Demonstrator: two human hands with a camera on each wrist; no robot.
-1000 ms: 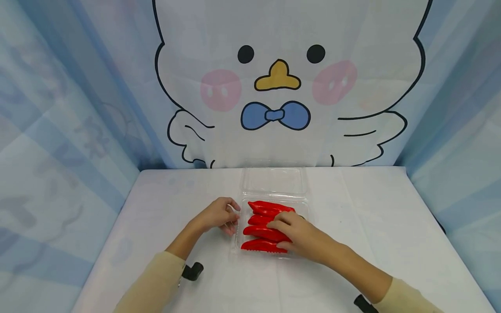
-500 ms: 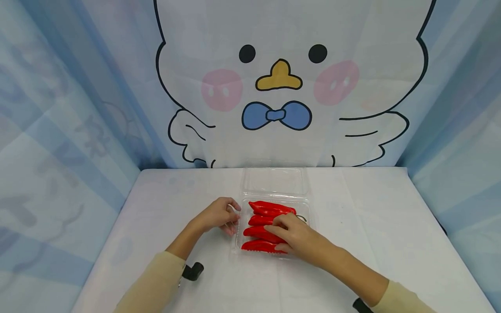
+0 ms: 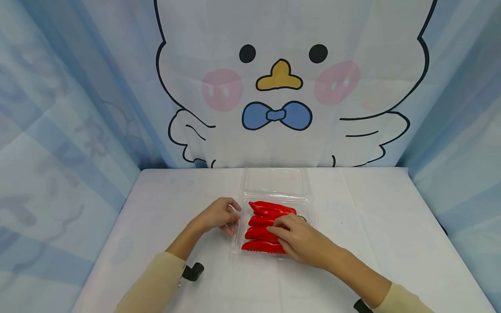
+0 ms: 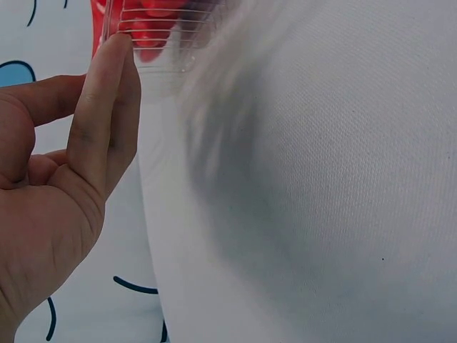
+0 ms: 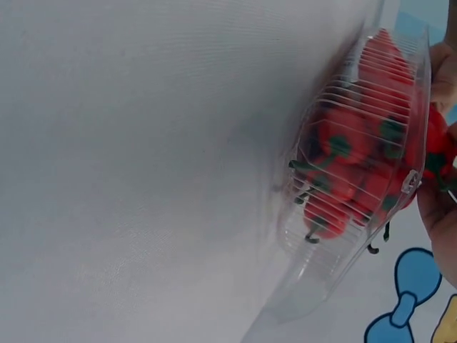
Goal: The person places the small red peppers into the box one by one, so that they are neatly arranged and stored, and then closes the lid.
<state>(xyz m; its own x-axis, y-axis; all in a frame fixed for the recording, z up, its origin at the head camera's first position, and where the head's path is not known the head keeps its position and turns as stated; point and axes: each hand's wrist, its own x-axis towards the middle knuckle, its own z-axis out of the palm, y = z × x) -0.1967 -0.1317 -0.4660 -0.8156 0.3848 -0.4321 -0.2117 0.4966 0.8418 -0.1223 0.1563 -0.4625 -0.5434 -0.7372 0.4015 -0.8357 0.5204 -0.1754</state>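
Note:
A clear plastic clamshell box [image 3: 238, 250] lies with its lid folded back, filled with several red chili peppers [image 3: 264, 246] laid side by side. From the right, my right hand [image 3: 307, 241] reaches over the stem ends and grips one chili pepper [image 3: 258, 234] near the front. In the right wrist view, that pepper's red body [image 5: 434, 139] and green stem show between the fingers, above the box rim. My left hand [image 3: 217, 215] is at the box's left side. Its straight fingers touch the ribbed side wall [image 4: 161, 28] in the left wrist view.
The open lid [image 3: 275, 180] lies flat toward the table's back edge. A white cloth covers the table [image 3: 364, 217]. A curtain with a cartoon bird [image 3: 278, 143] hangs right behind it, and blue curtains [image 3: 70, 152] flank both sides.
My right hand's fingers have shifted slightly on the peppers, and the gripped pepper has moved a little right and back. My left hand and the box stay where they were.

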